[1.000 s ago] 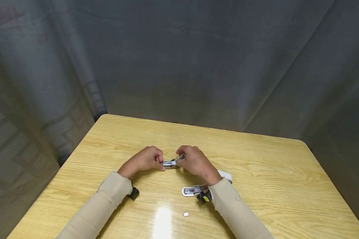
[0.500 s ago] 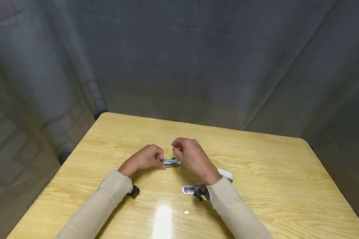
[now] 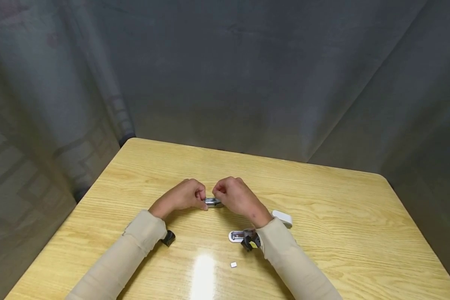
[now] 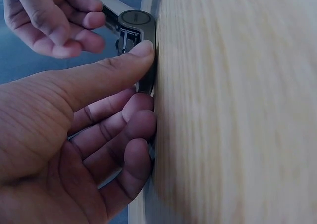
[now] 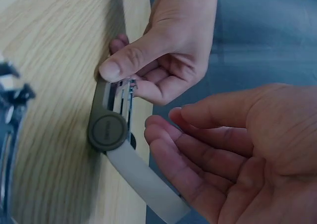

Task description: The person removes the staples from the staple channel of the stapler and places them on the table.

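Note:
A grey stapler (image 3: 213, 202) with its top arm swung back lies on the table, its metal staple channel exposed. My left hand (image 3: 183, 196) grips its front end, the thumb (image 4: 141, 50) pressing on top and the fingers curled at the side. In the right wrist view the round hinge of the stapler (image 5: 108, 131) and the pale raised arm (image 5: 146, 184) show clearly. Close beside the channel hovers my right hand (image 3: 238, 196), fingers loosely bent, with nothing visible between thumb and fingertips. It stands apart from the stapler in the right wrist view.
A second, white stapler (image 3: 236, 236) lies opened under my right wrist, its white cover (image 3: 282, 218) sticking out to the right. Nearer me sits a small white block (image 3: 233, 264). Dark curtains (image 3: 225, 75) hang behind the wooden table (image 3: 333, 208).
My right hand has let go of the stapler's top arm, lifted a little, then come back down and left toward the channel. The left hand keeps its hold.

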Motion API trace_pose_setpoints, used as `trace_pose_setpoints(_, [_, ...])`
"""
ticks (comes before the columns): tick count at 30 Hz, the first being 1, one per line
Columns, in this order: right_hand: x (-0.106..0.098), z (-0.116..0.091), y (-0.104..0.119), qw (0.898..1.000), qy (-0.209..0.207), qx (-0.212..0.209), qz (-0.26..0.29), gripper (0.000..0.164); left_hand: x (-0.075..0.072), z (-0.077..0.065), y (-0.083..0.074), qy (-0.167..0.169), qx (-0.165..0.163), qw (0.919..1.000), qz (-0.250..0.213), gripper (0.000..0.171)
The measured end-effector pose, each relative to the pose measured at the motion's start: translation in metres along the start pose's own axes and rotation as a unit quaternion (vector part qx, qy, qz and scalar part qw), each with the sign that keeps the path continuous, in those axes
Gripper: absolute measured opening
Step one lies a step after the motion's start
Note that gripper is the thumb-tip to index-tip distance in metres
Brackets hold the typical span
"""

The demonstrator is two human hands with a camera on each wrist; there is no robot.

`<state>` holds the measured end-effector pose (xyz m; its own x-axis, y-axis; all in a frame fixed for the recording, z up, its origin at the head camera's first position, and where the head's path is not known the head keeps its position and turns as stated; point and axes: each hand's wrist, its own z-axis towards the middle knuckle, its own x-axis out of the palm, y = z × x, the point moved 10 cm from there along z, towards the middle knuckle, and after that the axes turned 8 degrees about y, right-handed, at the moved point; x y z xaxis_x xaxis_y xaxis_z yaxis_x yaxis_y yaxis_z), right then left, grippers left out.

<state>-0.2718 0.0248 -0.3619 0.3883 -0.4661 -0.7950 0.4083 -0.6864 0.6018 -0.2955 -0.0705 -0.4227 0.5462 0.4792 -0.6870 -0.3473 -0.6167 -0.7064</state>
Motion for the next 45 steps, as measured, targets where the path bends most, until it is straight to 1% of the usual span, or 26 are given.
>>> trace_pose_setpoints(5, [0.004,0.004,-0.003,1.000,0.005,0.008,-0.015,0.012,-0.001,0.001,0.000,-0.002,0.002,1.0000,-0.004,0.022])
trace_pose_setpoints(11, [0.010,0.007,-0.006,1.000,0.014,0.011,-0.025,0.011,0.001,0.001,-0.003,-0.002,0.012,0.9999,-0.009,0.021])
trace_pose_setpoints(15, [0.013,0.007,-0.007,0.999,0.016,0.014,-0.031,0.010,0.001,0.001,-0.004,-0.002,0.012,0.9999,-0.011,0.020])
trace_pose_setpoints(21, [0.016,0.005,-0.004,0.999,0.020,0.015,-0.037,0.011,0.001,0.001,-0.007,0.000,0.021,0.9996,-0.019,0.020])
trace_pose_setpoints(30, [0.020,0.005,0.002,0.998,0.004,0.003,-0.063,0.010,0.000,-0.001,-0.005,0.004,0.013,0.9999,-0.009,0.019])
trace_pose_setpoints(34, [0.022,0.006,0.004,0.998,0.000,0.000,-0.057,0.009,0.000,-0.002,-0.005,0.004,0.014,0.9998,-0.015,0.019])
trace_pose_setpoints(38, [0.022,0.004,0.003,0.999,-0.004,-0.003,-0.035,0.008,0.002,-0.002,-0.004,0.007,0.016,0.9996,-0.022,0.019])
trace_pose_setpoints(42, [0.021,0.004,0.001,1.000,-0.016,-0.004,-0.015,0.008,0.001,-0.002,-0.002,0.004,0.017,0.9997,-0.016,0.020])
trace_pose_setpoints(45, [0.020,0.003,0.000,1.000,-0.025,-0.001,-0.012,0.009,0.001,-0.002,-0.004,0.003,0.024,0.9996,-0.012,0.020])
